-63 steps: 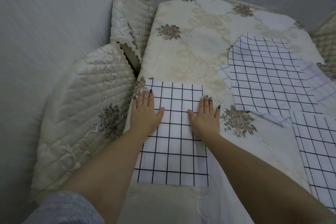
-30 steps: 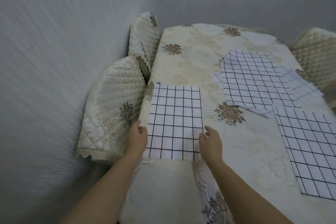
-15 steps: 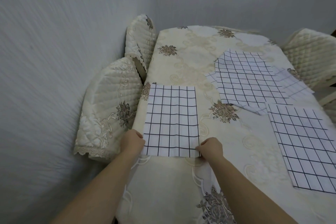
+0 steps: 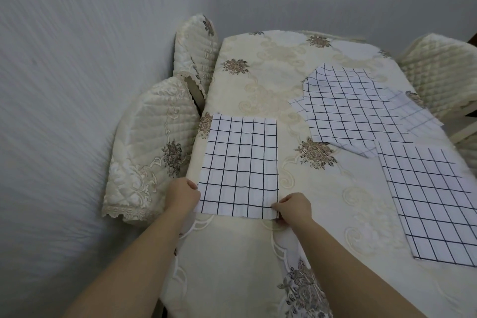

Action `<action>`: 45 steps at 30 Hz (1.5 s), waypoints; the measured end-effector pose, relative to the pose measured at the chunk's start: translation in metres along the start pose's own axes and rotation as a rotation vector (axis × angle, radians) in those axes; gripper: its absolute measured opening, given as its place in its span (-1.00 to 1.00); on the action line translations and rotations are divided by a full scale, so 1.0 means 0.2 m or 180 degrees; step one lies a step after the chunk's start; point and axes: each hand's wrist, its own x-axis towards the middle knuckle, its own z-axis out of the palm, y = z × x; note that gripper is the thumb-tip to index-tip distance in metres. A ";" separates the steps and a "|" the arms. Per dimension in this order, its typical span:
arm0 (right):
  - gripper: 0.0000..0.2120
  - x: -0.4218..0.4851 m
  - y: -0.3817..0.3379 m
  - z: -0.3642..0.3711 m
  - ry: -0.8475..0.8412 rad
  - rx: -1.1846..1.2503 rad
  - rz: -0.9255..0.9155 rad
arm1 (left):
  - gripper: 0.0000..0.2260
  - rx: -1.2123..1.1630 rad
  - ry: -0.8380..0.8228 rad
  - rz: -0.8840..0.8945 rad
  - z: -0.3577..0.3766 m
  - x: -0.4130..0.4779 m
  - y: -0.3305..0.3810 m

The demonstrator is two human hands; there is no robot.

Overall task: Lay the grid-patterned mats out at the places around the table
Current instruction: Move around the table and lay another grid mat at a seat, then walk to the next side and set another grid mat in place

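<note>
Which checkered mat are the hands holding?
The white black-gridded mat on the left: left hand and right hand pinch its near corners. The right-side mat and mat pile lie untouched.

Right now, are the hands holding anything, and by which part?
Yes: the nearest grid mat, by its near edge. The left hand grips its near-left corner, and the right hand pinches its near-right corner.
</note>
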 end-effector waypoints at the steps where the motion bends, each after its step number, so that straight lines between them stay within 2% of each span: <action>1: -0.79 0.00 0.00 0.00 0.0000 -0.0011 -0.0001 | -0.94 -0.0017 -0.0002 0.0016 -0.01 -0.01 0.01; 4: -0.69 0.01 0.02 -0.03 0.0083 0.0102 0.0062 | -0.95 -0.0228 0.0180 0.0053 -0.02 -0.08 0.05; 7: -0.70 0.00 0.08 -0.07 0.0077 0.0430 0.0050 | -0.89 -0.0812 0.0170 0.0144 0.02 -0.18 0.10; 12: -0.70 -0.11 0.22 -0.16 0.0309 0.0894 -0.0082 | -0.86 -0.1545 -0.0568 0.0183 0.17 -0.40 0.18; 18: -0.73 -0.32 0.52 -0.32 0.0785 0.1434 0.0040 | -0.85 -0.1685 -0.1309 0.0272 0.46 -0.71 0.32; 24: -0.86 -0.61 0.98 -0.54 0.1580 0.2073 0.0546 | -0.84 -0.1395 -0.2107 0.0495 0.82 -1.06 0.51; 31: -0.87 -1.02 1.50 -0.69 0.2606 0.2710 0.1170 | -0.82 -0.0934 -0.3033 0.0894 1.17 -1.60 0.63; 39: -0.88 -1.43 1.89 -0.67 0.3406 0.3441 0.1720 | -0.85 -0.0186 -0.3652 0.1618 1.42 -2.08 0.52; 45: -0.83 -1.65 2.10 -0.62 0.3884 0.3733 0.2120 | -0.82 0.0144 -0.4075 0.1610 1.58 -2.35 0.41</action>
